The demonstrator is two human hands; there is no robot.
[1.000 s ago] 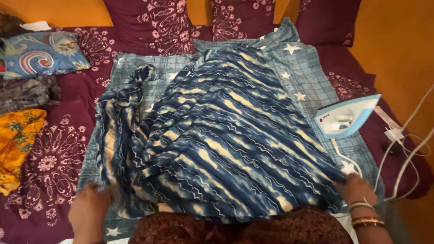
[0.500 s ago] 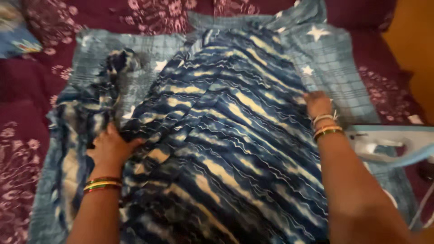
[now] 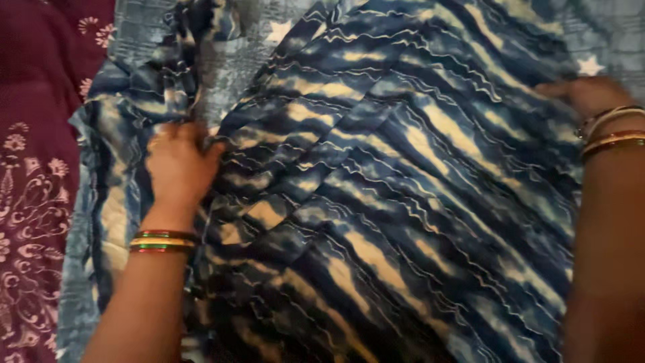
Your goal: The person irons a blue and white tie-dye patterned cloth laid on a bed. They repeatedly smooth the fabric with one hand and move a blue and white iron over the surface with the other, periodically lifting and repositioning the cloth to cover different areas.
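A blue and cream striped garment (image 3: pixel 396 181) lies spread over a light blue checked sheet with white stars (image 3: pixel 232 67). My left hand (image 3: pixel 176 165) rests on the garment's left edge, fingers pressed into a fold of the cloth. Bangles ring that wrist. My right hand (image 3: pixel 584 94) lies at the garment's upper right edge, fingers curled on the fabric, with bangles at the wrist. A bunched part of the garment (image 3: pixel 181 40) trails toward the upper left.
A maroon bedcover with a pale floral print (image 3: pixel 30 195) shows along the left side. The checked sheet also shows at the top right corner (image 3: pixel 611 27).
The view has moved closer and lower; the iron has gone out of frame. Both hands went from the garment's near hem up to its left and right edges.
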